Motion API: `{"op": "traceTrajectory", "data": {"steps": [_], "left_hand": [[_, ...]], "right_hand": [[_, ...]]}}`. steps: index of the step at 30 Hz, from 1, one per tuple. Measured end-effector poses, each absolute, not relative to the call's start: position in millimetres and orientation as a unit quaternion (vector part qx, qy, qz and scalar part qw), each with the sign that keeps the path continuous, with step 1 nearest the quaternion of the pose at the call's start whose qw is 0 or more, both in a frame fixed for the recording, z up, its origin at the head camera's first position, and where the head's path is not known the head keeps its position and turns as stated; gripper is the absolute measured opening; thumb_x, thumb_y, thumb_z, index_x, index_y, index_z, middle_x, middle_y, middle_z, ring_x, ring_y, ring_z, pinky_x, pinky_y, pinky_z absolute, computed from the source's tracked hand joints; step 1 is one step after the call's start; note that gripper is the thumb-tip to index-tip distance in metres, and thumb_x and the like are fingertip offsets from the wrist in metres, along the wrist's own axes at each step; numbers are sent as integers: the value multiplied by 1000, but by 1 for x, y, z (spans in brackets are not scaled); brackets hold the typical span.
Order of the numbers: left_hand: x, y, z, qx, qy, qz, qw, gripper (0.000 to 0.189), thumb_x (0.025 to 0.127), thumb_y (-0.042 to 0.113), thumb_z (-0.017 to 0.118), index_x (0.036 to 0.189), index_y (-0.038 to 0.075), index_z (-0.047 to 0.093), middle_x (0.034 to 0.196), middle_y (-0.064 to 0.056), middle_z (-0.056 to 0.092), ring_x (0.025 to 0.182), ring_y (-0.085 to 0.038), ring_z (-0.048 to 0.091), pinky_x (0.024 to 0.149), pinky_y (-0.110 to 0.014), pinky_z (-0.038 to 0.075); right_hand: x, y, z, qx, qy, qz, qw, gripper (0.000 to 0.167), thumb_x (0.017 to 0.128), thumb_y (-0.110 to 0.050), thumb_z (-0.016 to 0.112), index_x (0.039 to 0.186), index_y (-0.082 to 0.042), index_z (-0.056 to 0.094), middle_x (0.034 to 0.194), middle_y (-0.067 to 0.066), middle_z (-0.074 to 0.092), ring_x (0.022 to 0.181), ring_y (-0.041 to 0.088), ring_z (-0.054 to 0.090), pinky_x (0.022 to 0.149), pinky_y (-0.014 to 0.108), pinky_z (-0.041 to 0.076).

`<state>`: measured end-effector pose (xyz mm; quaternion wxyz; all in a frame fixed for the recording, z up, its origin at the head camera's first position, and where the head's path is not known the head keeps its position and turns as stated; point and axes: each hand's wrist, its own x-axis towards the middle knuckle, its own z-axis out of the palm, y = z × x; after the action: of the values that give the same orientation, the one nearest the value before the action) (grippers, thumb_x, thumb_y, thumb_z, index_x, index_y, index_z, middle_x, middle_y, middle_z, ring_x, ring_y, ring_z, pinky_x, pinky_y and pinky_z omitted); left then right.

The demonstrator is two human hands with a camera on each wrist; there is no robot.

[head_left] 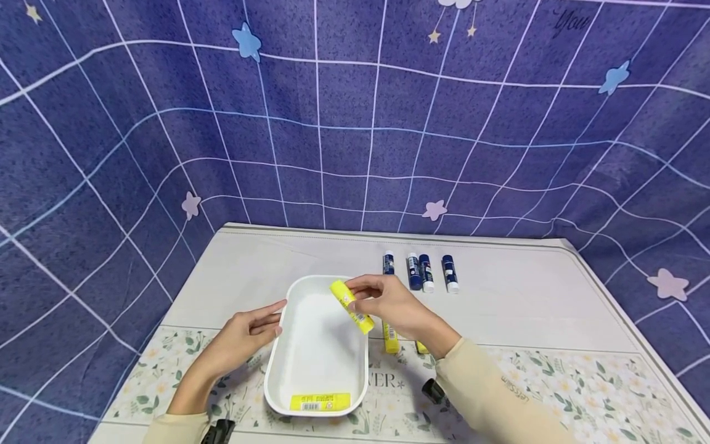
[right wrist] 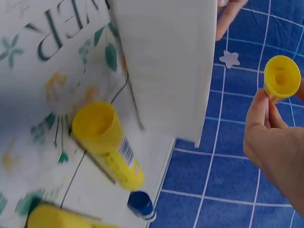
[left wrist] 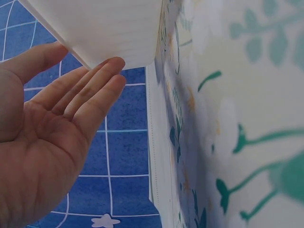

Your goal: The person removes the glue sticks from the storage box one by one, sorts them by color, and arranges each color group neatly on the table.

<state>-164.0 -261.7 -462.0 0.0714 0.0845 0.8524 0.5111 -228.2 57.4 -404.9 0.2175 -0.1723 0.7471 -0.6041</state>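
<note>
My right hand (head_left: 391, 303) pinches a yellow glue stick (head_left: 345, 296) over the right side of a white tray (head_left: 318, 345). In the right wrist view the hollow end of that glue stick (right wrist: 282, 77) faces the camera. Another yellow glue stick (head_left: 320, 402) lies along the tray's near end. With straight fingers my left hand (head_left: 244, 336) touches the tray's left rim. The left wrist view shows those fingers (left wrist: 95, 90) against the tray's outer wall (left wrist: 109, 28), palm turned to the camera.
Right of the tray, a yellow glue stick (head_left: 391, 339) lies on the table, and another (head_left: 421, 347) is mostly hidden by my right wrist. Several navy glue sticks, one with a white cap (head_left: 450, 274), lie farther back. A purple-blue grid curtain (head_left: 355, 123) hangs behind the table.
</note>
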Motion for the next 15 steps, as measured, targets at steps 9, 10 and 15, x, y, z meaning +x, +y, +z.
{"op": "traceTrajectory", "data": {"steps": [9, 10, 15], "left_hand": [[-164, -262, -459, 88, 850, 514, 71, 56, 103, 21, 65, 155, 8, 48, 144, -29, 59, 130, -38, 63, 99, -27, 61], [-163, -262, -459, 91, 850, 514, 70, 56, 103, 20, 65, 155, 8, 47, 144, -29, 59, 130, -38, 64, 99, -27, 61], [-163, -262, -458, 97, 849, 515, 66, 56, 103, 21, 65, 155, 7, 48, 143, -29, 59, 130, -38, 64, 99, -27, 62]], "right_hand": [[-230, 83, -406, -116, 722, -660, 173, 46, 91, 3, 70, 136, 0, 64, 122, 15, 66, 104, 16, 63, 87, 21, 61], [-229, 86, -406, -111, 720, -664, 167, 46, 91, 4, 69, 137, 1, 63, 123, 15, 65, 104, 17, 63, 87, 21, 61], [-228, 102, -409, -76, 722, -673, 142, 47, 91, 4, 66, 138, 3, 61, 126, 17, 62, 107, 18, 61, 90, 19, 60]]}}
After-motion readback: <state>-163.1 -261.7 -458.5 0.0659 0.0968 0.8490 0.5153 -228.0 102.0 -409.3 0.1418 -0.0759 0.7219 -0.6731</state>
